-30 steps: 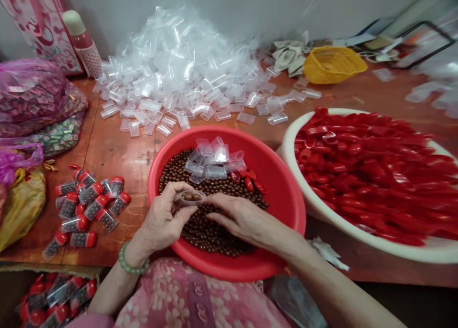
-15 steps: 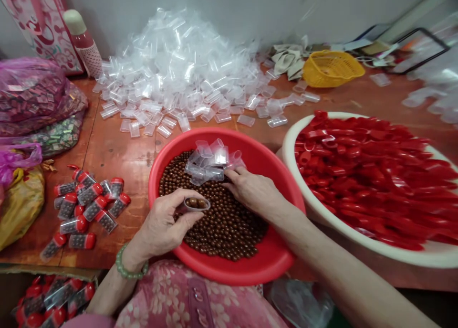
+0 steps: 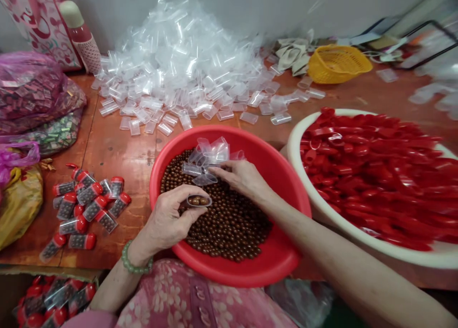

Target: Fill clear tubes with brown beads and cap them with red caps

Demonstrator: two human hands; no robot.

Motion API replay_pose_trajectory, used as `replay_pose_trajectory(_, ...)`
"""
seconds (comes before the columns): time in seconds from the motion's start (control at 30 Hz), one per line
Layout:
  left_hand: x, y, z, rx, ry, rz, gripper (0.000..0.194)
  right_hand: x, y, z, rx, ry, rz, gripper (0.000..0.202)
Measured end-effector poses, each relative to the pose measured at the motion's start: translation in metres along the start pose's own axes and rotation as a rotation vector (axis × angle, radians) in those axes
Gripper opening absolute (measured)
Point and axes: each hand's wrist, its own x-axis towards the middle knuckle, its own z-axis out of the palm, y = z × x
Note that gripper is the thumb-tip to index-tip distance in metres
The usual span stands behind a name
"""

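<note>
My left hand [image 3: 175, 213] grips a clear plastic tube [image 3: 199, 201] between thumb and fingers. Its oval mouth faces up, and brown balls show inside. The tube's lower part is hidden by the hand. Below both hands is a red basin [image 3: 286, 251] with a heap of shiny brown balls [image 3: 229, 227]. Several empty clear tubes [image 3: 216, 149] lie on the balls toward the basin's far side. My right hand [image 3: 238, 175] reaches over the basin from the right, its fingertips closed at the rim of an empty clear tube [image 3: 203, 178] at the near edge of that pile.
A white tub [image 3: 295, 151] full of red plastic caps [image 3: 375, 175] stands right. Behind the basin rises a large heap of clear tubes [image 3: 186, 65]. Filled red-capped tubes [image 3: 89, 194] lie left, with more in a box below. Plastic bags [image 3: 32, 94] and a yellow basket [image 3: 338, 65] sit farther out.
My right hand has moved left across the pile of empty tubes, shifting some of them. The left hand keeps hold of its tube, its mouth slightly turned. The view has shifted slightly.
</note>
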Motion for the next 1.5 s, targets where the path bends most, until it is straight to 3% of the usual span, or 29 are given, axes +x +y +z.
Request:
replay_pose_trajectory(0.2,0.002,-0.007,-0.002,-0.055,-0.013,-0.073,0.018,-0.002,-0.004,0.003,0.183,0.027,0.091,0.033)
replay_pose_trajectory(0.37,0.005,-0.006,-0.005,-0.091,0.032,-0.091,0.016,-0.019,0.013,-0.022,0.225,0.047,0.104,0.031)
replay_pose_trajectory(0.47,0.006,-0.007,-0.004,-0.083,0.015,-0.083,0.016,-0.032,0.023,-0.038,0.058,0.115,0.077,0.032)
replay_pose_trajectory(0.53,0.006,-0.008,-0.004,-0.071,0.007,-0.077,0.016,-0.036,0.024,-0.041,-0.228,0.086,-0.005,0.031)
replay_pose_trajectory(0.67,0.005,-0.010,-0.003,-0.034,0.000,-0.081,0.017,-0.035,0.019,-0.028,-0.641,-0.024,-0.064,0.031)
replay_pose_trajectory(0.9,0.006,-0.009,-0.001,-0.032,-0.036,-0.113,0.017,-0.029,0.007,-0.002,-0.788,-0.025,-0.060,0.033)
replay_pose_trajectory(1.17,0.007,-0.006,-0.002,-0.085,-0.060,-0.162,0.017,-0.034,0.003,-0.006,-0.811,-0.033,-0.100,0.035)
replay_pose_trajectory(1.37,0.008,-0.004,-0.002,-0.092,-0.070,-0.155,0.017,-0.026,0.009,0.004,-0.714,-0.049,-0.094,0.030)
replay_pose_trajectory(1.5,0.006,-0.005,-0.003,-0.092,-0.064,-0.128,0.016,-0.028,0.012,-0.006,-0.615,-0.013,-0.081,0.029)
